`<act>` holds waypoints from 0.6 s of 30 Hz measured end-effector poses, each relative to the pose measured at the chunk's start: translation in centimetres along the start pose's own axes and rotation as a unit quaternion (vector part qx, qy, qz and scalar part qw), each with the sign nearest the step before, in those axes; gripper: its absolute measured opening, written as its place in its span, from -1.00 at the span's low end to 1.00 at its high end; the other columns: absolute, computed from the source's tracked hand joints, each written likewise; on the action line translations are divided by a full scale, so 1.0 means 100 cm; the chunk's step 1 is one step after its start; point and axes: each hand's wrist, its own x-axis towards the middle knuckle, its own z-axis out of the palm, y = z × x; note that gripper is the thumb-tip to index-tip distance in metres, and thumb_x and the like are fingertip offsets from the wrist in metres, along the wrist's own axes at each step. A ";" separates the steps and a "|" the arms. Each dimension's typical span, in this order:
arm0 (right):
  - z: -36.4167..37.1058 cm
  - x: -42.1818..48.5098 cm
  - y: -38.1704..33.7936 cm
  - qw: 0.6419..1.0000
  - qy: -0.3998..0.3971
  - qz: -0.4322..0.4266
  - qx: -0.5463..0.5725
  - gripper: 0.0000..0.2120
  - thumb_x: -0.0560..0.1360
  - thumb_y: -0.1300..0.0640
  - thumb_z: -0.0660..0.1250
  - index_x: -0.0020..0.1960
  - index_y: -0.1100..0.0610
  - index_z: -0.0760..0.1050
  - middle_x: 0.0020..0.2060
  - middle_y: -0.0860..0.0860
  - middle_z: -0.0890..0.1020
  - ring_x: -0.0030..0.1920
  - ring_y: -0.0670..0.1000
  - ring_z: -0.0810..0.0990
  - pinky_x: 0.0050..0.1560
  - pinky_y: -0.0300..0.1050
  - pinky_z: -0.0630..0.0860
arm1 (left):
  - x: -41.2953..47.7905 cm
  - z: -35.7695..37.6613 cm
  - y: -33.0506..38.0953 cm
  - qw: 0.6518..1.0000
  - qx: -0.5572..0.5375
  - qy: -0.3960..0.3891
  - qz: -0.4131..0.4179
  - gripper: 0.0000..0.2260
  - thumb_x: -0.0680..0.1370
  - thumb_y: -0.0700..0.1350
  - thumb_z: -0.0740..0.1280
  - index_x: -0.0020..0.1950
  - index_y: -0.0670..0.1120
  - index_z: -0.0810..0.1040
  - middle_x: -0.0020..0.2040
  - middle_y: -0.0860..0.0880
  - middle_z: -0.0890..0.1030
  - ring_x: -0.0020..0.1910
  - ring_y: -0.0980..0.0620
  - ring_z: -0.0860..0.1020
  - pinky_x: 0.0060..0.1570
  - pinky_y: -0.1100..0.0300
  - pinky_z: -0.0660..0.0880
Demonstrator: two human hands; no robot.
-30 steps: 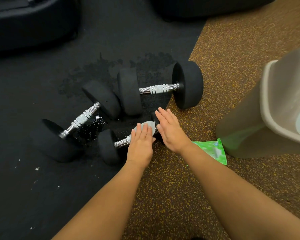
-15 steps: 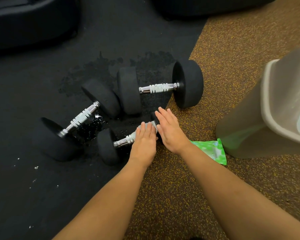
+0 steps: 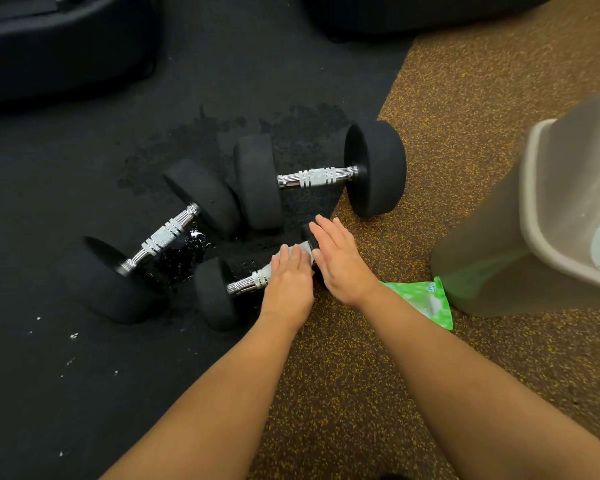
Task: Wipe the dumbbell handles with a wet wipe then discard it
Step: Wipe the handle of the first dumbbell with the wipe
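Nearest: both forearms reach in from the bottom edge to the small dumbbell [image 3: 213,292], which lies across the seam between the black mat [image 3: 66,375] and the speckled brown floor [image 3: 343,393].

Left hand [image 3: 286,282]: fingers bent over the handle [image 3: 246,284], pressing the wet wipe [image 3: 299,249] onto the bar. The thumb is hidden, so a full wrap cannot be confirmed. Over the last second this hand has slid a little along the bar toward the right-hand weight. Less wipe now shows past the fingertips and slightly more bare chrome shows behind the hand.

Right hand [image 3: 340,261]: flat, fingers straight and together, resting on the right-hand weight and steadying it. Unchanged from a second ago.

Judgement: a wiping stroke on the nearest handle is in progress, so the wiping step is under way. The discard has not begun.

Just behind the right forearm lies a green wipe packet [image 3: 423,299], touching the base of the bin [image 3: 534,220]. Neither has moved.

Further off: the middle dumbbell [image 3: 163,237], with water beads on the mat beside it, and the far dumbbell [image 3: 316,176]. Both are untouched and in the same positions as before. Whether their handles are already clean cannot be told.
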 end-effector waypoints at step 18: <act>0.000 -0.001 -0.002 1.000 0.004 0.004 0.008 -0.54 0.65 0.12 0.01 0.52 0.18 0.07 0.53 0.08 0.08 0.53 0.11 -0.10 0.47 -0.17 -0.21 | 0.011 -0.013 0.003 1.000 0.018 -0.007 0.003 -0.60 0.58 -0.25 0.12 0.43 -0.21 0.26 0.41 -0.15 0.34 0.44 -0.11 0.22 0.46 0.00 0.07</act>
